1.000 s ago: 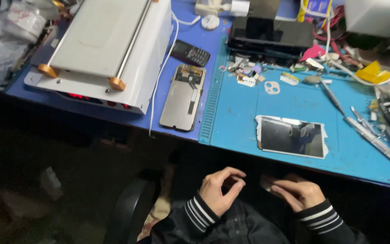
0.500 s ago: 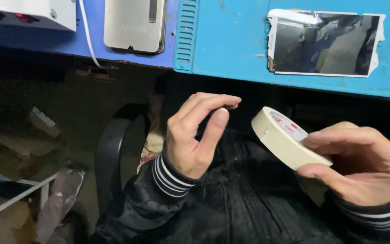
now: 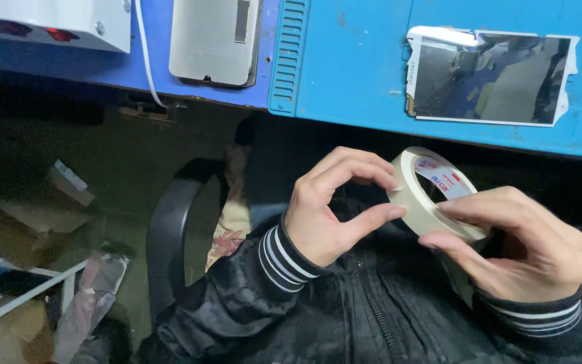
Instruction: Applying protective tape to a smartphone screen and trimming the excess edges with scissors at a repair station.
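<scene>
Cream tape roll (image 3: 420,195) pinched between right hand (image 3: 516,246) and seemingly left hand (image 3: 335,205)

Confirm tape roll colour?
Cream tape roll, held in both hands; head view shows it best.

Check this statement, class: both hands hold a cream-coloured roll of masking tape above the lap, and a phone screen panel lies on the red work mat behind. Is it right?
One detail is wrong: the work mat is blue, not red. The head view shows it. The rest stands: the left hand and right hand hold the cream-coloured roll of masking tape above the lap, with the phone screen panel on the mat behind.
</scene>
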